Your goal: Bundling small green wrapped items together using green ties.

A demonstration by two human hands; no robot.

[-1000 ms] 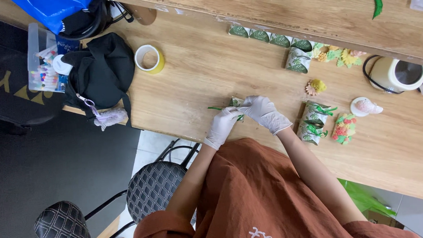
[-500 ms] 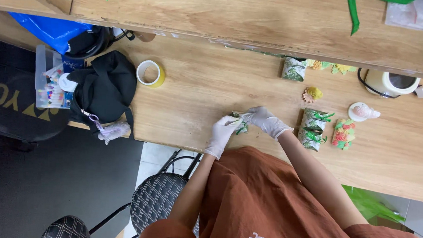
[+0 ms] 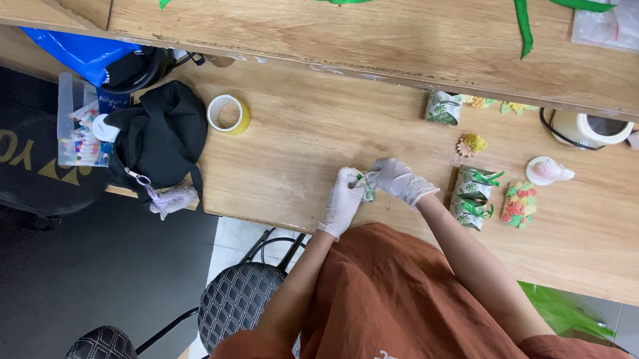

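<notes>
Centre of frame, low over the wooden surface (image 3: 297,152): your gloved left hand (image 3: 343,200) and right hand (image 3: 402,181) meet, both pinching a small green-patterned piece (image 3: 368,187) between fingertips, steadying it for fine work; finished-looking wrapped packets (image 3: 472,197) wait right.

White gloves on both hands (image 3: 373,188) — rust-brown garment, small white mark.

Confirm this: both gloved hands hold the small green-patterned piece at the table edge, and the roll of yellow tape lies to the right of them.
Not quite. In the head view the roll of yellow tape lies to the left of the hands, beside the black bag. The left hand and right hand do hold the small green-patterned piece.
</notes>
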